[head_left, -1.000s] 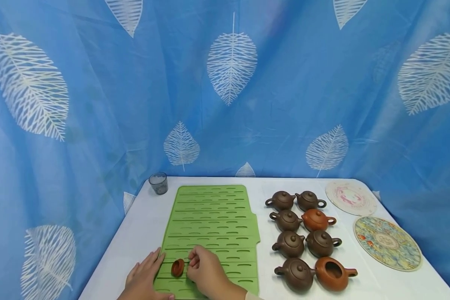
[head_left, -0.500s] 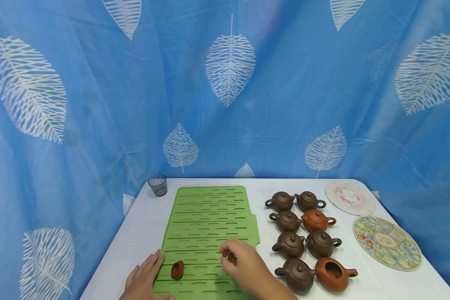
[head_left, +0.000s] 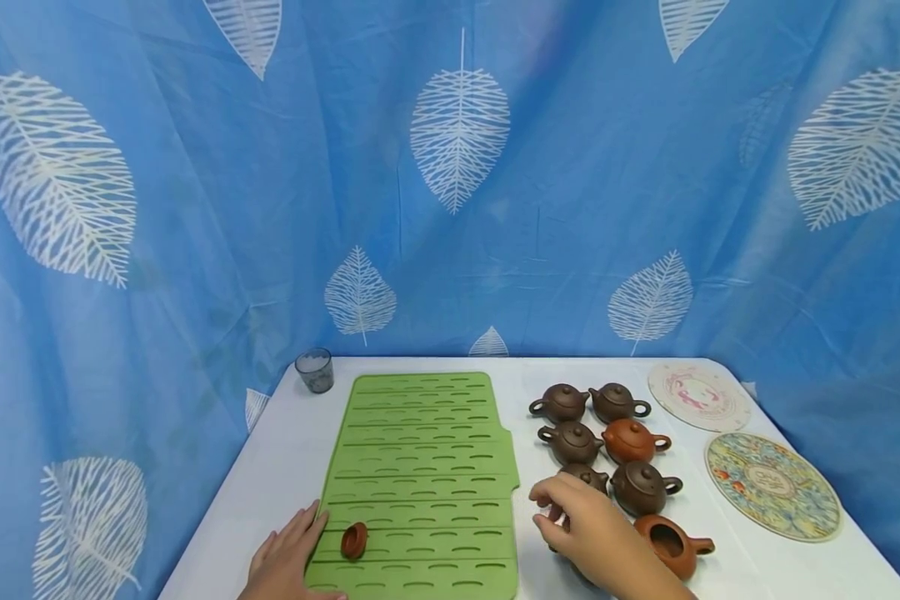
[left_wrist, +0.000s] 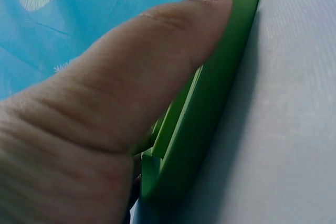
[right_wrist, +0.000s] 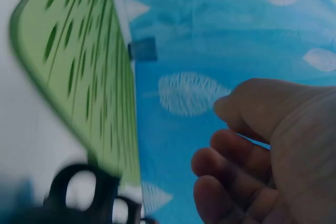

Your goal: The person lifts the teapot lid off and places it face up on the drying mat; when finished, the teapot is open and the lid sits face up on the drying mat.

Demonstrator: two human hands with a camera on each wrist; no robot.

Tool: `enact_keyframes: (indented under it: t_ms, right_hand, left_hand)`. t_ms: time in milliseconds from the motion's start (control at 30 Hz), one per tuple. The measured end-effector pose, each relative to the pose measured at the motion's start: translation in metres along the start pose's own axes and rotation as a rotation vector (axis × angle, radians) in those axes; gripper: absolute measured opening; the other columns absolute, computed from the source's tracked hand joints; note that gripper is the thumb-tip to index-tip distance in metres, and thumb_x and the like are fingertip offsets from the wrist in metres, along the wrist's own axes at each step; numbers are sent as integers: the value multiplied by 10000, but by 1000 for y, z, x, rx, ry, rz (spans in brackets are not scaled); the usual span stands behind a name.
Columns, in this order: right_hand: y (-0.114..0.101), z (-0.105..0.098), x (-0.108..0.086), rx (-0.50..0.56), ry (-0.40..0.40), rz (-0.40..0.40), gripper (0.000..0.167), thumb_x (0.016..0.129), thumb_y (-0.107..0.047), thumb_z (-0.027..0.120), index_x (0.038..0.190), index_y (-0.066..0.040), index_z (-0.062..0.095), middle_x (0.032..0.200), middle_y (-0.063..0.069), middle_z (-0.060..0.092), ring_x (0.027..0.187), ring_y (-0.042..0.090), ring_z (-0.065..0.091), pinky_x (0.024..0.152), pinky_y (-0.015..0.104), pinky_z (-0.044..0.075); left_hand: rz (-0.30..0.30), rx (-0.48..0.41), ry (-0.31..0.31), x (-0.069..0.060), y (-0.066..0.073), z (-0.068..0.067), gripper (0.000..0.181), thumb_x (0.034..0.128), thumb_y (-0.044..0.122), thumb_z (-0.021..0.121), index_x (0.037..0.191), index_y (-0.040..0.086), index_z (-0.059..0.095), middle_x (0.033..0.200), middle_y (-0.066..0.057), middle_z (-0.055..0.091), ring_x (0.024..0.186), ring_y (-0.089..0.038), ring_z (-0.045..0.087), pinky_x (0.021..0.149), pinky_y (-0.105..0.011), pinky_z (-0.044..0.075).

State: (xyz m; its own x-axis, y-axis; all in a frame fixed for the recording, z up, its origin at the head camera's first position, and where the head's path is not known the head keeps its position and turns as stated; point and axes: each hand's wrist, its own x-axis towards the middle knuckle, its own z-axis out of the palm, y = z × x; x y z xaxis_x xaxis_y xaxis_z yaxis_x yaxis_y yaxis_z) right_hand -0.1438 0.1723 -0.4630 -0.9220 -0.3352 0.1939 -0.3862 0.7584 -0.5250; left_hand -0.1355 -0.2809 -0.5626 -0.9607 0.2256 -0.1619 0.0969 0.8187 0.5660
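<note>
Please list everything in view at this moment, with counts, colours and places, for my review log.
Table: one, white, beneath everything
Curtain: one, blue with white leaves, behind the table
Glass: one, greyish, far left corner
Slotted mat: one, green, left of the teapots
Loose lid: one, reddish-brown, mat's near left
Dark teapots: six, brown, right of mat; nearest mostly hidden
Reddish teapots: two, orange-brown, among the dark ones; nearer one lidless
Round discs: two, one pale with pink, one multicoloured, far right
Left hand: one, bare, on mat's left edge
Right hand: one, bare, by nearest teapots
</note>
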Motion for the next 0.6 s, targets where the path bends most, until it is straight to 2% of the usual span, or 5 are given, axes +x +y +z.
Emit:
enact_keyframes:
  t_ms: [200,333,433,500,600]
  right_hand:
    - [20,-13,-14,-88,-96,173,233,887,-229,856,1063,-277,712,931,-160,586,798,-19,487,611,201,516]
    - [27,-17,-19,-135,-117,272,263,862,-269,880,1058,-318,711,992,-175,618,885,-1,562,707,261,606]
    - [32,-19,-22,-181,-123,299,282,839,-304,898,1060,-323,723,1046,-167,650,989,63,642,812,344,663]
    - [35,-20,-25,-199,-132,301,274,829,-317,905,1041,-329,731,1044,-164,660,1012,94,664,834,379,671]
    - [39,-20,-29,-220,-143,288,235,819,-329,906,985,-357,742,991,-202,639,946,39,654,784,332,664]
  left_hand:
    - [9,9,-5,2,-1,0,1172,741,635,870,1567,-60,416,1659,-315,302,1498,-588,287,1202,-847,233]
    - [-3,15,-5,1,-1,-1,1168,742,629,871,1573,-52,412,1665,-307,297,1504,-578,285,1201,-839,245]
    - [-3,17,-7,1,0,-1,1172,743,635,867,1576,-51,409,1666,-306,295,1507,-578,282,1206,-839,239]
    - [-2,15,-6,1,0,-1,1173,743,636,867,1575,-52,409,1665,-308,296,1508,-579,281,1209,-841,231]
    - [4,21,-6,0,1,0,1171,746,643,862,1571,-57,413,1659,-314,303,1502,-583,287,1206,-844,235]
